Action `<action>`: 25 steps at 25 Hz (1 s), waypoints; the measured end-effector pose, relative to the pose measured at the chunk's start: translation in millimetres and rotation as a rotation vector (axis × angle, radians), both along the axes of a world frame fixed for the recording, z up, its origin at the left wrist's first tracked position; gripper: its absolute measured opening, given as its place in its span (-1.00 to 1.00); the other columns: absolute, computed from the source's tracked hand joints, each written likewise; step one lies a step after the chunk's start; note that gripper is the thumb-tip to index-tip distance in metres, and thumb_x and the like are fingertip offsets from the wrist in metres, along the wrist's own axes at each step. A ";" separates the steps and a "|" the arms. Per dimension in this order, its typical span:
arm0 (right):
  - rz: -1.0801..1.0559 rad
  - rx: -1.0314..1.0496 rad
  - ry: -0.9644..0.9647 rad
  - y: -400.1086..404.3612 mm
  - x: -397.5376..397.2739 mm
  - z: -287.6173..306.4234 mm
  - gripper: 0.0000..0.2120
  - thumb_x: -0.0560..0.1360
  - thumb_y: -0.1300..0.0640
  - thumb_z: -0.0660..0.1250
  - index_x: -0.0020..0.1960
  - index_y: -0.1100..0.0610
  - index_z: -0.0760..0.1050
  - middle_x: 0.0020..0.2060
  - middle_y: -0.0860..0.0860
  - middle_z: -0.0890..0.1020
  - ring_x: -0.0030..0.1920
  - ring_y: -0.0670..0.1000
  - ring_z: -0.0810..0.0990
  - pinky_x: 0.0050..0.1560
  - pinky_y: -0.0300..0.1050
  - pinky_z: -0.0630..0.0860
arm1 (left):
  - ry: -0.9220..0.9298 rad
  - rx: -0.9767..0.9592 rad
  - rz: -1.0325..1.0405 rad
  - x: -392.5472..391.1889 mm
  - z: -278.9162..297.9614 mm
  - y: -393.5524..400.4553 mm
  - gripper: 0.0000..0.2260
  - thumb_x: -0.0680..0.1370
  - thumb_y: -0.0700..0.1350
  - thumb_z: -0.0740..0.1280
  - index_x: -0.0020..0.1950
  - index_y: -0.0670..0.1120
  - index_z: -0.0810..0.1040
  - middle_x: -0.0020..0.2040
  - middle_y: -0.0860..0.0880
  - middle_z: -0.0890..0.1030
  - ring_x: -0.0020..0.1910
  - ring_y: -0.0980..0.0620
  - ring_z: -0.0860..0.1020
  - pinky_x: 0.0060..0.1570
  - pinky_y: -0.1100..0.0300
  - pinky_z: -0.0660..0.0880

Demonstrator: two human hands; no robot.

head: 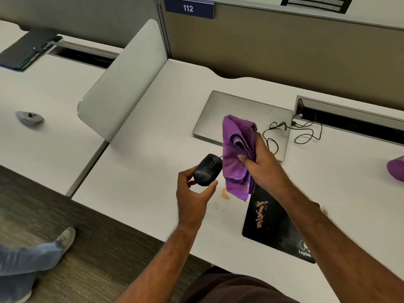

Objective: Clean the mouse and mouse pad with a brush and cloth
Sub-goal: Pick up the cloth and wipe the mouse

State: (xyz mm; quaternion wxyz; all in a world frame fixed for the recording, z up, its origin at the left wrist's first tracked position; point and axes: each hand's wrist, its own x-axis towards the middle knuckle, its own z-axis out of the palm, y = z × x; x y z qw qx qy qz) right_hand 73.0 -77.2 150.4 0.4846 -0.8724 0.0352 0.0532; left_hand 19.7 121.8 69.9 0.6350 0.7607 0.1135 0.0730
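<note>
My left hand (192, 193) grips a black wired mouse (207, 169) and holds it above the white desk (140, 171). Its cable (295, 132) runs back over the desk. My right hand (262, 165) grips a folded purple cloth (236, 149), which hangs right beside the mouse and touches its right side. Below the cloth lies a black mouse pad (275, 228) with tan crumbs on its upper part. More tan dirt (225, 194) lies on the desk to the pad's left. No brush is in view.
A closed grey laptop (240, 114) lies behind my hands. A cable slot (354, 119) runs along the back right. A purple object (395, 168) shows at the right edge. A white divider panel (122, 84) separates the neighbouring desk. Another person's leg and shoe (43, 252) are on the floor at left.
</note>
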 end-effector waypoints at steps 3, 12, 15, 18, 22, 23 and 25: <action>0.095 -0.202 -0.041 14.4 4.7 6.9 -0.62 0.67 0.08 0.30 0.42 -0.01 0.24 -0.13 -0.02 0.62 -0.19 0.01 0.66 -0.26 -0.12 0.57 | -0.020 0.000 -0.037 -1.0 3.0 -3.5 -0.45 0.38 -0.12 0.67 0.25 0.10 0.48 0.18 0.18 0.59 0.20 0.04 0.60 0.17 0.16 0.58; 0.205 -0.037 0.033 49.5 -9.7 5.2 -0.49 0.65 0.24 0.28 0.51 -0.05 0.20 0.07 0.01 0.66 -0.10 -0.18 0.61 -0.23 -0.47 0.46 | -0.017 0.036 -0.029 7.8 5.7 -4.1 -0.42 0.40 0.01 0.64 0.27 0.30 0.41 0.21 0.18 0.60 0.23 0.08 0.59 0.21 0.22 0.57; 0.246 -0.010 0.036 54.4 -20.0 9.1 -0.52 0.65 0.24 0.30 0.48 -0.02 0.23 0.03 -0.02 0.66 -0.13 -0.24 0.59 -0.20 -0.49 0.42 | 0.000 -0.031 -0.010 6.6 5.1 -3.7 -0.36 0.40 -0.07 0.66 0.39 0.12 0.45 0.24 0.12 0.62 0.24 0.07 0.61 0.19 0.21 0.58; 0.263 -0.006 0.055 54.0 -20.9 13.1 -0.55 0.65 0.24 0.30 0.46 0.02 0.24 -0.12 -0.10 0.60 -0.27 -0.26 0.56 -0.26 -0.45 0.43 | 0.007 -0.018 -0.032 8.2 2.9 -2.4 -0.36 0.40 -0.10 0.65 0.41 0.05 0.47 0.23 0.11 0.63 0.22 0.10 0.62 0.15 0.28 0.57; 0.308 -0.044 0.068 54.5 -18.4 18.0 -0.58 0.66 0.21 0.31 0.44 0.04 0.25 -0.12 -0.09 0.57 -0.24 -0.18 0.55 -0.29 -0.45 0.43 | 0.030 0.033 -0.061 14.2 1.4 -0.9 -0.42 0.40 -0.05 0.65 0.36 0.04 0.51 0.17 0.08 0.66 0.15 0.11 0.65 0.14 0.17 0.63; 0.296 -0.058 0.049 55.2 -16.2 17.1 -0.59 0.66 0.20 0.31 0.44 0.04 0.25 -0.08 -0.08 0.57 -0.19 -0.17 0.57 -0.27 -0.45 0.44 | 0.032 0.021 -0.059 13.5 2.8 -1.9 -0.41 0.40 -0.03 0.65 0.36 0.09 0.50 0.19 0.10 0.65 0.16 0.11 0.64 0.15 0.19 0.62; 0.241 -0.088 0.005 56.3 -10.4 12.6 -0.62 0.66 0.18 0.28 0.44 0.07 0.27 0.01 -0.05 0.57 -0.08 -0.09 0.59 -0.20 -0.42 0.44 | 0.024 0.025 -0.055 12.2 6.5 -3.8 -0.43 0.38 0.04 0.65 0.29 0.21 0.46 0.19 0.15 0.63 0.18 0.12 0.62 0.19 0.21 0.60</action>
